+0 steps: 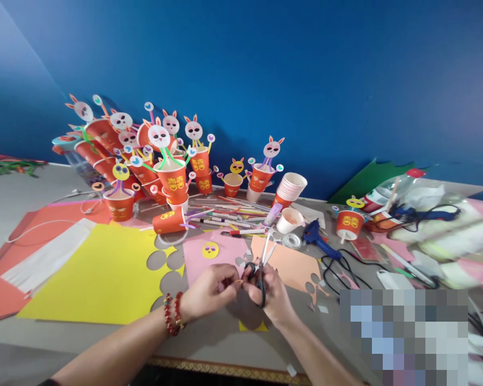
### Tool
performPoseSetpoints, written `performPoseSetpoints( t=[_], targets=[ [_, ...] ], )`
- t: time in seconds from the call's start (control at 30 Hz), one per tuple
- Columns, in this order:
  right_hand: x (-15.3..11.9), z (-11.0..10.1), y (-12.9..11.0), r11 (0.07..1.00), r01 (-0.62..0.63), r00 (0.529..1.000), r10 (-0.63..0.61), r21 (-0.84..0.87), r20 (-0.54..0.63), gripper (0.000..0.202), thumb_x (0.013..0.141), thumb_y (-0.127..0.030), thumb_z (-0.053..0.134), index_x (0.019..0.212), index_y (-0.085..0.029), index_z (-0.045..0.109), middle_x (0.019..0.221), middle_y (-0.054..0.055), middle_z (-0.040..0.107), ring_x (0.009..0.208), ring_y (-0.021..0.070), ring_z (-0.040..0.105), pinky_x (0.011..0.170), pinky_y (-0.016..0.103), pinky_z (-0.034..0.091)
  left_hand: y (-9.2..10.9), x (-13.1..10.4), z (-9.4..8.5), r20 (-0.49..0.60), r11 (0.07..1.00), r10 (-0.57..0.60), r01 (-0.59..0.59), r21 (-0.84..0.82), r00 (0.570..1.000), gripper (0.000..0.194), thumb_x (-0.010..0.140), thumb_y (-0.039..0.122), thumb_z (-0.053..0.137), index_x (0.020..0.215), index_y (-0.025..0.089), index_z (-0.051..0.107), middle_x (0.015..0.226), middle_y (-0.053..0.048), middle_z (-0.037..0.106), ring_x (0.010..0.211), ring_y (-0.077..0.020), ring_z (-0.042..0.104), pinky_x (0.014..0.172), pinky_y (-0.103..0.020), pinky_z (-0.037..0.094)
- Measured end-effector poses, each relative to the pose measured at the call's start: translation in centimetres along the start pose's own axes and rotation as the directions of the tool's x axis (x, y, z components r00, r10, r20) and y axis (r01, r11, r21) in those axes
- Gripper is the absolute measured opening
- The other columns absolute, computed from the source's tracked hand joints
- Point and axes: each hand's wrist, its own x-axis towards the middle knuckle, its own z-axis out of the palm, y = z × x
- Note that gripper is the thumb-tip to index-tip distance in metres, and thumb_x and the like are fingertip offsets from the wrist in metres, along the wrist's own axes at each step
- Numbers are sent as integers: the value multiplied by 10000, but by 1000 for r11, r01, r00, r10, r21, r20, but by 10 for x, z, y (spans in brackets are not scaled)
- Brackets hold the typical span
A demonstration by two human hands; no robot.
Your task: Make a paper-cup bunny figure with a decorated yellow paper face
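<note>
My left hand [217, 289], with red bead bracelets at the wrist, pinches a small orange paper piece [238, 282]. Close beside it, my right hand [271, 295] holds scissors [262, 268] with black handles, their blades parted and pointing away from me. The right fingertips also meet at the paper piece. Beyond the hands, a yellow paper face [210, 250] lies on a pink sheet [193, 268]. An orange sheet [290, 262] with round cut-outs rests to the right of the scissors. A yellow sheet [92, 273], also with round holes, spreads out to the left.
Red cups with paper rabbit heads [171, 179] crowd the back left by the blue wall. Markers and straws [225, 212] lie mid-table. A stack of cups [290, 187], a roll of tape [292, 241] and a blue glue gun [320, 238] with black cable are at right.
</note>
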Motion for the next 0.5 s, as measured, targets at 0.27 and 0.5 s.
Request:
performPoseSetpoints(
  t=[0.27, 0.5],
  targets=[
    [-1, 2, -6, 1000, 11, 1000, -11, 24, 0, 294, 724, -276, 819, 879, -217, 576, 753, -18, 613, 659, 134, 582, 619, 233, 494, -1, 0, 2, -5, 1000, 11, -11, 1, 1000, 162, 846, 201, 546, 688, 178, 522, 679, 11, 554, 649, -130, 492, 617, -225, 375],
    [-3, 6, -2, 999, -32, 999, 32, 28, -4, 299, 698, -219, 831, 849, -206, 573, 736, -37, 591, 648, 117, 549, 622, 214, 458, 0, 3, 4, -151, 999, 23, -29, -32, 988, 119, 882, 220, 554, 787, 166, 601, 761, -24, 636, 706, -148, 555, 647, -242, 410]
  ],
)
